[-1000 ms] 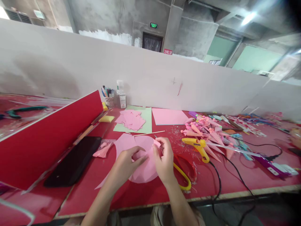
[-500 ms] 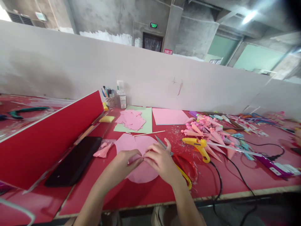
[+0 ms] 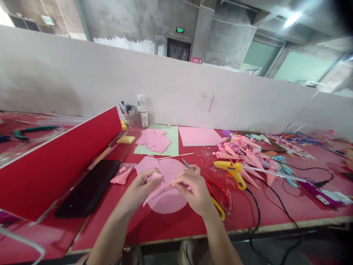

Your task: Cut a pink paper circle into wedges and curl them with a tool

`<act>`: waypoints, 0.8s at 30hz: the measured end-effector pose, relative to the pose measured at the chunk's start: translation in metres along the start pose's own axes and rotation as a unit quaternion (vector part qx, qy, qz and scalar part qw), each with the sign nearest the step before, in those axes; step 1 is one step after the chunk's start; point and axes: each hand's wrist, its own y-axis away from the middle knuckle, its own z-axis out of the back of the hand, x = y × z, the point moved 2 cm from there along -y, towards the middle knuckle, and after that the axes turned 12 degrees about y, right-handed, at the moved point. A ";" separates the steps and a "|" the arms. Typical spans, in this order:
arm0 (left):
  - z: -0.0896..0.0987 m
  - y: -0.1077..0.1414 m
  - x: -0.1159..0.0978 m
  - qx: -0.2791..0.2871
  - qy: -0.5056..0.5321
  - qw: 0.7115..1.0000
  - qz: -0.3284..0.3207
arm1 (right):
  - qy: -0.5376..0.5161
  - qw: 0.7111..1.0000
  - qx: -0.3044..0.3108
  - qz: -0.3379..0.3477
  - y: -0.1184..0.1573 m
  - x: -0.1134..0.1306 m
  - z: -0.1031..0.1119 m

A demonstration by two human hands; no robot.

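Observation:
My left hand [image 3: 145,186] is closed on a small folded piece of pink paper [image 3: 154,191], whose edges stick out below the thumb. Thumb and fingertips of my right hand [image 3: 191,187] pinch the same paper at its right end. Under both hands lies a large round pink sheet [image 3: 168,204], with another pink sheet [image 3: 145,163] partly beneath it. Scissors with red and yellow handles [image 3: 220,197] rest beside and partly behind my right hand; their blade tip shows past the fingers.
A yellow glue gun [image 3: 230,167] and a heap of pink paper cones [image 3: 250,154] lie to the right. Pink paper pieces [image 3: 154,140] sit on a green sheet [image 3: 173,147]. A black phone [image 3: 88,189] lies left, beside an upright red board [image 3: 60,158]. A thin stick [image 3: 176,156] lies ahead.
My hands have drawn slightly apart. The pink paper now shows between them, tilted with one edge pointing down, where before the fingertips nearly met over it.

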 end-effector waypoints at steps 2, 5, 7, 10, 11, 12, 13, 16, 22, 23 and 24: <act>0.008 -0.001 0.000 -0.112 -0.010 0.993 -0.017 | -0.075 0.992 -0.086 -0.055 0.003 -0.007 0.004; 0.013 0.000 0.001 -0.216 -0.070 0.973 -0.032 | -0.172 0.957 -0.180 -0.147 0.007 -0.016 0.002; 0.006 -0.001 0.001 -0.217 -0.091 0.971 -0.046 | -0.209 0.944 -0.178 -0.185 0.006 -0.016 -0.009; -0.011 -0.001 0.000 -0.179 -0.070 0.979 -0.066 | -0.236 0.937 -0.140 -0.217 0.002 -0.008 -0.028; -0.016 -0.001 0.000 -0.170 -0.052 0.982 -0.068 | -0.232 0.938 -0.138 -0.220 0.001 -0.005 -0.034; -0.021 -0.001 0.000 -0.161 -0.032 0.984 -0.064 | -0.218 0.940 -0.142 -0.220 0.000 -0.002 -0.038; -0.025 -0.002 0.000 -0.154 -0.013 0.986 -0.059 | -0.198 0.943 -0.152 -0.220 0.000 0.000 -0.040; -0.030 -0.002 0.002 -0.140 0.019 0.990 -0.024 | -0.116 0.952 -0.182 -0.216 0.002 -0.002 -0.044; -0.032 -0.002 0.010 -0.089 0.011 0.996 0.020 | 0.009 0.958 -0.207 -0.198 0.006 -0.009 -0.045; -0.032 -0.003 0.011 -0.089 -0.014 0.996 0.019 | 0.011 0.958 -0.211 -0.195 0.006 -0.010 -0.044; -0.032 -0.003 0.011 -0.093 -0.045 0.995 0.014 | 0.010 0.958 -0.212 -0.190 0.005 -0.010 -0.043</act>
